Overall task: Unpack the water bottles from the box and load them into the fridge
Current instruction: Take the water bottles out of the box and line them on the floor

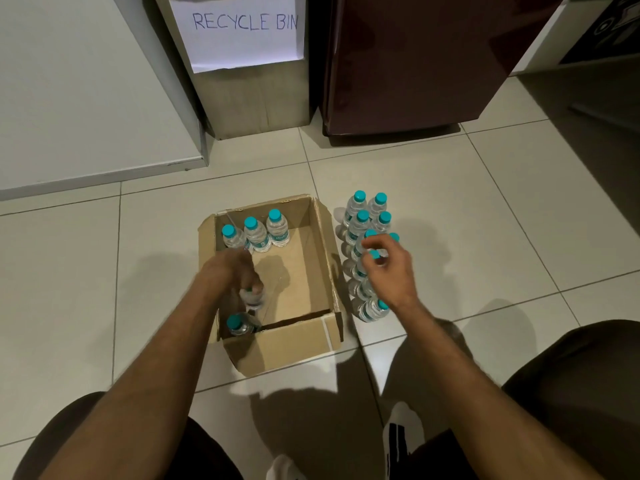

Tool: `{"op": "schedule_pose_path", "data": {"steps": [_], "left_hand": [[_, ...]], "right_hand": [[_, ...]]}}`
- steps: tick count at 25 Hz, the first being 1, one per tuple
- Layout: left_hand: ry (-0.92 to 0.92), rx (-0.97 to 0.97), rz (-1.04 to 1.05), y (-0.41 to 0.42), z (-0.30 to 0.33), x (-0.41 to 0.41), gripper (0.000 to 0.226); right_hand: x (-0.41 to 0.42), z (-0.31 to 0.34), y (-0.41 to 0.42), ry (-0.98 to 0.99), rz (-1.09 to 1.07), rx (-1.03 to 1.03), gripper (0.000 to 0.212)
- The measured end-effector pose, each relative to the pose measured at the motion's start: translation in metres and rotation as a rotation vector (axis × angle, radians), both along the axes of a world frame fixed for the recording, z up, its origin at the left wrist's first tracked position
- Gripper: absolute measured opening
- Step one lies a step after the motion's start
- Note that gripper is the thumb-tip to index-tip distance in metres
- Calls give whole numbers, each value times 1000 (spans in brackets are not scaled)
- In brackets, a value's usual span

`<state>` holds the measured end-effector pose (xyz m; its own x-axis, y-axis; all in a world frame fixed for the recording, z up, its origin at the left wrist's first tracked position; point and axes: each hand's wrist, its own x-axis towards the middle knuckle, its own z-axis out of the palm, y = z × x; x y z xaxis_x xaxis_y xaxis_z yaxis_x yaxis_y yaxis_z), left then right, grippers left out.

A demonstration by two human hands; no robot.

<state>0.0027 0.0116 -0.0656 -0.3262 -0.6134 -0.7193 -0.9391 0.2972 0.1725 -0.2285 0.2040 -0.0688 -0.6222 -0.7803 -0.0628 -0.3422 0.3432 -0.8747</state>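
Down inside the cardboard box (pixel 311 258), the left hand (pixel 235 268) has its fingers (pixel 254 284) curled round a bottle (pixel 252 299) by its top. Beside the box, the right hand (pixel 388 268) hovers with fingers loosely apart over the floor bottles (pixel 367 230).

Home kitchen corner: pale tiled floor (pixel 450 209), small maroon fridge (pixel 408 64), white cabinet panel (pixel 76 98), cardboard bin (pixel 249 98) hand-labelled "RECYCLE BIN" against the wall.

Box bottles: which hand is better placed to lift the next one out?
Left. The left hand is inside the box, already gripping a bottle; the right hand hovers over the floor bottles.
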Motion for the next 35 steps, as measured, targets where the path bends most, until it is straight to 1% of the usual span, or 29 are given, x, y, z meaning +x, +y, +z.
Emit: {"op": "schedule_pose_path", "data": {"steps": [2,3,5,7,9,13,16,18,20,22,26,28,30,33,35], "left_hand": [[93,66,-38,-7,24,-7,23],[154,76,-47,-9,36,-10,21],[280,100,-35,-8,57,-14,23],[420,146,-10,-2,74,-20,34],[538,178,5,5,82,-26,41],[740,272,57,11,82,-32,42],[891,309,64,14,86,-38,33],[937,278,77,18,86,-42,28],[945,229,107,17,76,-41,25],[896,182,124,14,59,-36,25],[749,47,-13,5,35,-31,27],[742,17,-43,3,30,-30,25],[755,13,-40,1,26,-29,23],[759,12,-46,-2,20,-27,24],[760,-10,-48,-5,14,-25,25]], "right_hand": [[27,15,-14,-92,215,48,22],[38,20,-20,-121,311,82,28],[54,25,-30,-106,451,149,50],[64,26,-37,-57,532,168,71],[69,26,-41,-38,540,132,77],[71,30,-38,-82,444,56,60],[63,40,-28,-116,334,-1,52],[52,46,-18,-154,224,-18,48],[37,52,-5,-171,93,-28,46],[21,57,9,-174,-15,-44,41],[-9,52,36,-169,-220,-34,31],[-19,40,48,-194,-331,26,32],[-25,21,60,-179,-434,134,40],[-24,-8,75,-142,-491,317,50],[-21,-25,82,-161,-501,396,47]]}}
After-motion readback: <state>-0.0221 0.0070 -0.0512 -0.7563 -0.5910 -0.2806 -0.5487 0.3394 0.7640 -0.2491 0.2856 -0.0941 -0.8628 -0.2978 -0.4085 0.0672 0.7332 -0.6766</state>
